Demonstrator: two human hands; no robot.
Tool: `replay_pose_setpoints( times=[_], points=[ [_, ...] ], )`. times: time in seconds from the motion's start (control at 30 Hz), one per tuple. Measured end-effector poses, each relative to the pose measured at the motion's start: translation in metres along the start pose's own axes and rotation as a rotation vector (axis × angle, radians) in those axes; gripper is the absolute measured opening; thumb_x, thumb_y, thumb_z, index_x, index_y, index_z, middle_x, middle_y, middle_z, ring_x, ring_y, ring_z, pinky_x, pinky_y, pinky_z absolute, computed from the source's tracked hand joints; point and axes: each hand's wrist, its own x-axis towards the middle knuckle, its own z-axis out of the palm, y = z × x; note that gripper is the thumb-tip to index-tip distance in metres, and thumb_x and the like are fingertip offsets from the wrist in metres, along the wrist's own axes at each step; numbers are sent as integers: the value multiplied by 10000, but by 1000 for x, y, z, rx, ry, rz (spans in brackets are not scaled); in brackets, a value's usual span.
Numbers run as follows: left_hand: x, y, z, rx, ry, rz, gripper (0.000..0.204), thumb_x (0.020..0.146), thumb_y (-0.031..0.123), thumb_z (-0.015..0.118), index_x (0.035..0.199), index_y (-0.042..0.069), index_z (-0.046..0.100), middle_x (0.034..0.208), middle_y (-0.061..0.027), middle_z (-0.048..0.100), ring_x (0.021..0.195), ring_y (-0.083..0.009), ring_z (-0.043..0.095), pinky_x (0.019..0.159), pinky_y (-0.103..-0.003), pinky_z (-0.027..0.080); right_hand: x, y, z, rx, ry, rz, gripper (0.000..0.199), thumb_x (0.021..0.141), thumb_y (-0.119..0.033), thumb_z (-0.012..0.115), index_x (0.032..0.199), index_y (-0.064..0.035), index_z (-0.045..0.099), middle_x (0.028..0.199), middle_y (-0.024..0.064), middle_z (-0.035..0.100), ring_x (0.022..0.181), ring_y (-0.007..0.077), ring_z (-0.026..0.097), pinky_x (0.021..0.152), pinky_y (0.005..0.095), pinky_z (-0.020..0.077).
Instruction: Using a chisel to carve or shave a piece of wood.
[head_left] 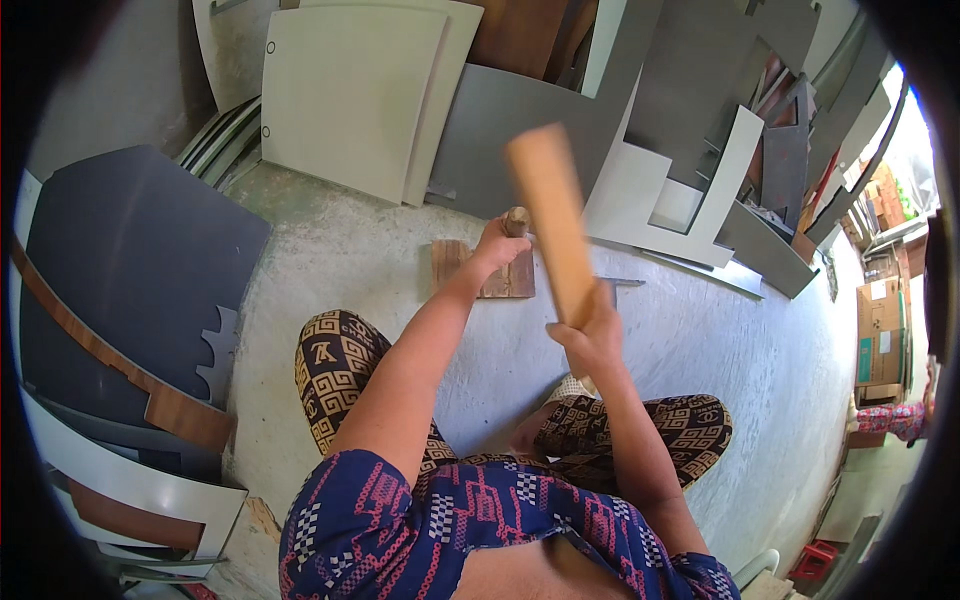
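My left hand (495,250) is closed round the upright wooden handle (517,222) of a tool. Its lower end is hidden by the hand, above a flat wooden board (450,268) on the floor. In my right hand (588,335) is a thick, light-brown length of wood (550,205), raised and tilted, its far end blurred by motion. It stands just right of the tool's handle, with a gap between them. A thin dark metal strip (626,282) lies on the floor to the right of the board, partly behind the right hand.
Pale panels (350,95) and grey sheets (500,130) lean along the far side. Cut-out boards (640,190) are stacked at the far right. Dark sheets (140,250) and a curved brown strip (100,360) lie left. A cardboard box (880,340) stands at the right edge.
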Motion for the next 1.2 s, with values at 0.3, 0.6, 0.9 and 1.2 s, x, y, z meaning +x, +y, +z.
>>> replay_pose_setpoints(
  times=[0.3, 0.6, 0.9, 1.2],
  points=[
    [-3, 1, -18, -35, 20, -14, 351, 714, 15, 715, 1059, 48, 657, 941, 0, 679, 824, -90, 611, 717, -284, 499, -10, -29, -1, 258, 160, -216, 694, 619, -255, 772, 1191, -10, 466, 911, 204, 635, 848, 354, 638, 784, 414, 497],
    [-15, 11, -5, -338, -5, -12, 256, 739, -25, 720, 976, 53, 660, 917, -3, 683, 813, -93, 629, 711, -288, 511, 1, 6, 3, 148, -25, 60, 559, 583, -163, 797, 1036, 25, 528, 915, 119, 602, 814, 226, 586, 708, 347, 482],
    [-25, 54, -15, -196, 83, 73, 203, 718, 34, 760, 859, 104, 631, 811, -1, 635, 779, -113, 617, 671, -301, 516, -4, -7, -23, 471, 89, 116, 526, 594, -143, 796, 1021, 29, 541, 894, 93, 596, 803, 170, 572, 741, 309, 477],
    [-42, 20, -4, -29, 99, -13, 191, 700, 34, 758, 832, 76, 626, 821, 11, 639, 773, -116, 595, 740, -306, 491, -14, -6, -17, 320, 63, 61, 675, 585, -186, 809, 1159, 32, 529, 967, 125, 624, 893, 240, 612, 804, 349, 492]
  ],
)
